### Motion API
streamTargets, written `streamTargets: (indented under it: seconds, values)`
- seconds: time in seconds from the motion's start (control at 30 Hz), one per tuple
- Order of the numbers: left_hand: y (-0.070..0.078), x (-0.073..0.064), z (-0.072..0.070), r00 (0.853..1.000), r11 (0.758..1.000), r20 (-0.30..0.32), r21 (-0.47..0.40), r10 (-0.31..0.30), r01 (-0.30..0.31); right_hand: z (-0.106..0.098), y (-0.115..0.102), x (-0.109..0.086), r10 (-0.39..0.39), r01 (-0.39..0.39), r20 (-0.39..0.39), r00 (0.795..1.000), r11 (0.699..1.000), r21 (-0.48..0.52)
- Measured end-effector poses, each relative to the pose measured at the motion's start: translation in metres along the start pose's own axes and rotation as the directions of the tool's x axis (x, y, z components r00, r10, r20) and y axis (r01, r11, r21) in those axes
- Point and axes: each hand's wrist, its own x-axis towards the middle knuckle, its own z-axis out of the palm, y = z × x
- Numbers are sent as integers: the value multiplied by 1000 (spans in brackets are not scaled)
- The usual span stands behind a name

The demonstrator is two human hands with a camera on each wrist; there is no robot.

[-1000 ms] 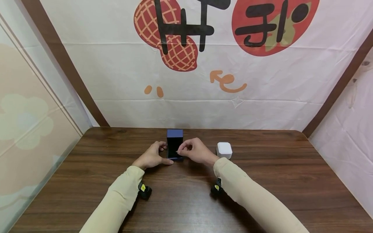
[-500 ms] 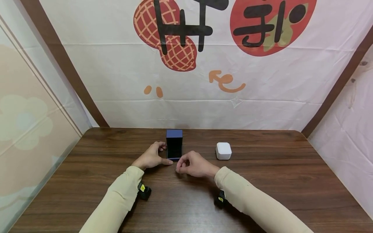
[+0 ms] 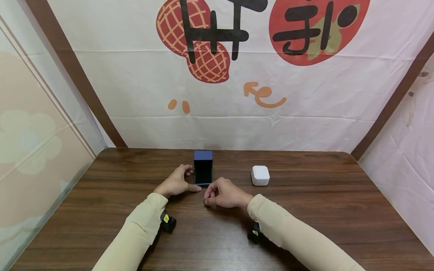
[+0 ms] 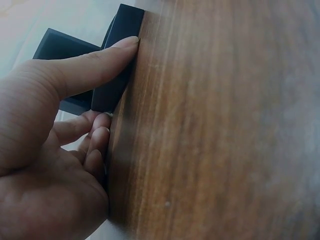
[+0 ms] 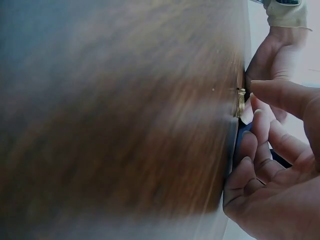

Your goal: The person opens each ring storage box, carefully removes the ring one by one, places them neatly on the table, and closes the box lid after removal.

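Note:
A dark blue ring box (image 3: 203,155) stands on the table with its lid raised, showing a black inside. My left hand (image 3: 175,183) grips its base, thumb across the front edge and curled fingers at the left side; in the left wrist view the thumb lies along the box base (image 4: 120,60). Just in front of the box, my right hand (image 3: 226,193) has thumb and index finger together at a small gold ring (image 5: 241,103). The ring is right at the tabletop, pinched at the fingertips. My other right fingers are curled towards the palm.
To the right of the box stands a small white box with rounded corners (image 3: 260,175). A wood-grain table (image 3: 210,241) spans the view, and a printed white curtain (image 3: 142,98) hangs behind its far edge.
My right hand has drawn the ring out of the box and down towards me, onto the table in front. In the last half second it has barely shifted. My left hand stays at the box.

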Motion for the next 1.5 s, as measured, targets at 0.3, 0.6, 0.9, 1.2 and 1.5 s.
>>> streamTargets:
  seconds: [0.3,0.6,0.9,1.2,1.5]
  values:
    - [1,-1,-1,1000,1000,1,-4,0,0,-4,4,1,-14,14,-8,1000,1000,20]
    - [-1,-1,0,1000,1000,1,11,-11,11,-25,10,3,38,-35,-64,997,998,52]
    - [-2,-1,1,1000,1000,-7,9,-10,10,-56,20,16,174,-150,-185,967,979,135]
    - [-3,0,1,1000,1000,-12,14,-12,12,-65,24,28,300,-231,-182,936,917,326]
    - [-1,1,1,1000,1000,-17,16,-9,9,-65,26,41,363,-275,-203,909,890,364]
